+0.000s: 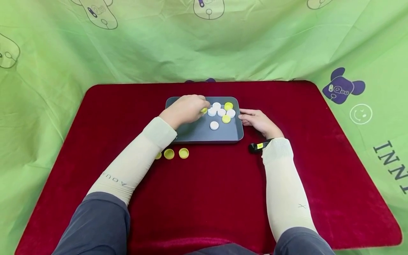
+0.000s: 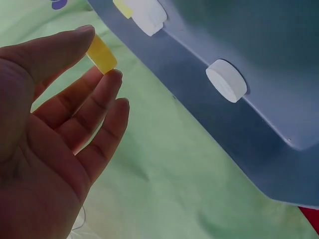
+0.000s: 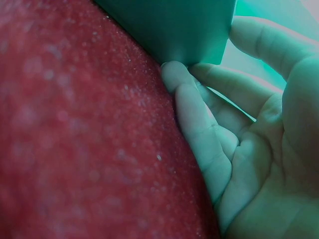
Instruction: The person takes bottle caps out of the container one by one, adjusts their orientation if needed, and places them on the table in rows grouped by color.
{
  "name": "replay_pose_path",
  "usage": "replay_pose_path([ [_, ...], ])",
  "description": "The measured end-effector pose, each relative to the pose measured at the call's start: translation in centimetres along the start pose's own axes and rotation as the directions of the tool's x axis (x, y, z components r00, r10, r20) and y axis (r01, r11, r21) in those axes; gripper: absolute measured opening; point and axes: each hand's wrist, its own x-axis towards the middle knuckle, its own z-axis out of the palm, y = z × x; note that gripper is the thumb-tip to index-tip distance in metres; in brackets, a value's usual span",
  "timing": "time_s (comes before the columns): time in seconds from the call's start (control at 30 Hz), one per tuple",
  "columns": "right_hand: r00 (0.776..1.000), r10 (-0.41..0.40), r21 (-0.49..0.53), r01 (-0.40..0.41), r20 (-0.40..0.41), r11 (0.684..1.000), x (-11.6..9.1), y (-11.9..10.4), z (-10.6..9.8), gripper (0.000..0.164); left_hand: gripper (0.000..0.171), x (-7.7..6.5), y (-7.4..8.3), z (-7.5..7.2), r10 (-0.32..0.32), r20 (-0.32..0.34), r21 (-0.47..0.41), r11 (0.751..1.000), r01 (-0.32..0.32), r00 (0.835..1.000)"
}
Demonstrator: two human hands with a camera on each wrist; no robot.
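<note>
My left hand (image 1: 188,109) is over the left half of a grey rectangular tray (image 1: 197,134). Between its thumb and fingertips it pinches a yellow bottle cap (image 2: 101,55), seen edge-on in the left wrist view. To the right of that hand, several white caps (image 1: 214,125) and two more yellow caps (image 1: 226,119) lie on the tray floor. My right hand (image 1: 256,121) rests at the tray's right wall with fingers extended. In the right wrist view, its fingertips (image 3: 175,74) touch the tray's lower corner, beside the red cloth.
Yellow caps (image 1: 183,153) lie in a row on the red tablecloth (image 1: 216,198) in front of the tray, partly behind the left forearm. A black wrist device (image 1: 255,147) sits at the right cuff. Green printed fabric (image 1: 159,46) hangs behind the table.
</note>
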Motion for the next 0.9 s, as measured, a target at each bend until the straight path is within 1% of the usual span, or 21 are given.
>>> replay_pose_path([
  [0.37,1.0,0.01,-0.002,-0.01,-0.007,1.0,0.1,0.0,-0.1,0.05,0.027,-0.7,0.4,-0.5,0.02,-0.022,-0.005,1.0,-0.02,1.0],
  [0.47,1.0,0.022,-0.004,-0.022,-0.007,1.0,0.1,-0.1,-0.1,0.05,0.025,-0.8,0.6,-0.6,0.02,-0.025,-0.004,1.0,-0.02,0.999],
  [0.63,1.0,0.018,-0.005,-0.018,-0.006,1.0,0.2,-0.1,-0.1,0.051,0.024,-1.0,0.7,-0.8,0.015,-0.024,0.005,1.0,-0.015,1.0],
  [0.77,1.0,0.014,0.003,-0.014,-0.015,1.0,0.2,-0.1,-0.1,0.051,0.026,-1.2,0.6,-1.0,0.012,-0.03,0.006,1.0,-0.012,0.999],
  [0.9,1.0,0.015,-0.004,-0.015,-0.002,1.0,0.2,-0.1,-0.1,0.052,0.029,-1.6,0.6,-1.1,0.01,-0.021,0.018,1.0,-0.009,1.0],
])
